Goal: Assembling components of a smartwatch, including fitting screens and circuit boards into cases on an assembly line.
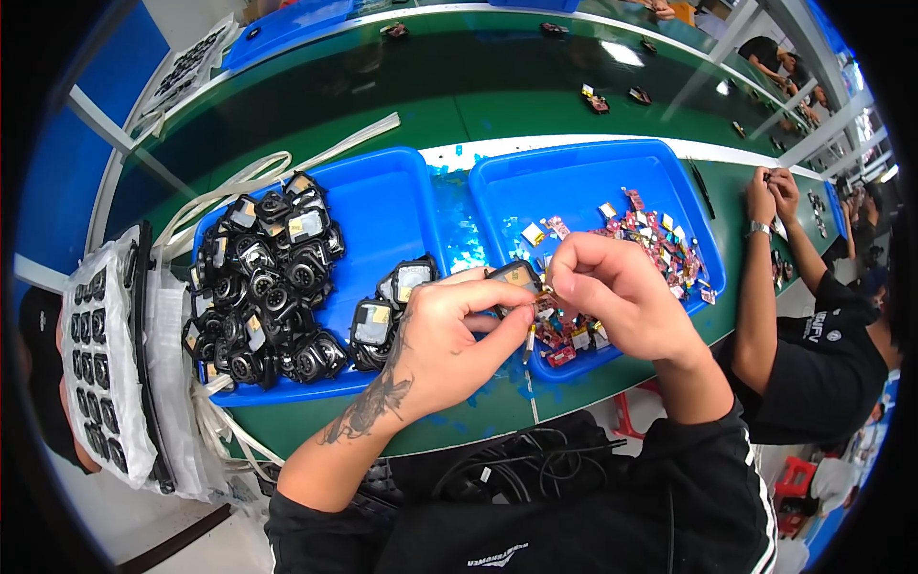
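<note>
"So, how are the hands set?"

"Wrists bent inward, they meet above the left edge of the right blue tray [574, 174]. The left hand [449, 325] grips a dark case [516, 275]; the right hand [622, 295] is curled just beside it, thumb and index drawn together, though I can't tell whether they pinch anything."

"And the containers?"

"That tray holds scattered small red boards [561, 357]. The left blue tray [378, 215] bears heaped black watch-like cases [273, 292], mostly leftward."
</note>
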Motion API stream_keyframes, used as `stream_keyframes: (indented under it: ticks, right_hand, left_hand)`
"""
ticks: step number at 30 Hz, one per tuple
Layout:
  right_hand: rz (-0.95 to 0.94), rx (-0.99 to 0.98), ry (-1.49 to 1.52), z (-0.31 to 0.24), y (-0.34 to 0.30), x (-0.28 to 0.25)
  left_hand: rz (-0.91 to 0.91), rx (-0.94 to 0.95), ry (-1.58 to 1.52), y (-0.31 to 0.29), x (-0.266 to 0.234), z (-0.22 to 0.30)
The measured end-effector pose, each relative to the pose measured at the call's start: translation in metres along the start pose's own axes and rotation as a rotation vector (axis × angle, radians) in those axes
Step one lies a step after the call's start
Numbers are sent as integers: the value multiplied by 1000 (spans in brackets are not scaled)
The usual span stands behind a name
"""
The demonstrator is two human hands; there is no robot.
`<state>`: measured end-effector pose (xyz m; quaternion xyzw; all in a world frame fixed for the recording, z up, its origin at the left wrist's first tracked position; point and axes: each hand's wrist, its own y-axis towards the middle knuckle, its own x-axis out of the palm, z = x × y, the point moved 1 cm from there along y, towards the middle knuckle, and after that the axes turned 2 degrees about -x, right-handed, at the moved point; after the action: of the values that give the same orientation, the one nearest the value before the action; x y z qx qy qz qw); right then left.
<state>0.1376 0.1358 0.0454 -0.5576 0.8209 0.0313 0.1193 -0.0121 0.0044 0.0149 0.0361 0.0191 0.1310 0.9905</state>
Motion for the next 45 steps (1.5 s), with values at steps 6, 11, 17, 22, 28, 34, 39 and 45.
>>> stream_keyframes:
  ticks: [6, 11, 17, 22, 28, 34, 39, 45]
  right_hand:
    - [312, -169, 31, 3, -5, 22]
    - [393, -218, 135, 21, 1, 30]
    - [484, -269, 91, 25, 3, 36]
    - [529, -364, -162, 25, 3, 37]
    - [554, -346, -63, 26, 4, 36]
    - [508, -345, -104, 25, 3, 34]
    - [519, -369, -267, 25, 8, 36]
    - [476, -376, -174, 27, 5, 33]
  left_hand:
    - [-7, -107, -80, 1, -1, -1]
    - [41, -87, -183, 1, 1, -9]
    - [3, -83, -240, 3, -2, -9]
    - [37, -18, -284, 5, 0, -4]
    - [24, -53, -253, 3, 0, -2]
    - [28, -9, -278, 3, 3, -7]
    - [71, -54, -417, 0, 2, -8]
    - [66, -53, -323, 0, 9, -12]
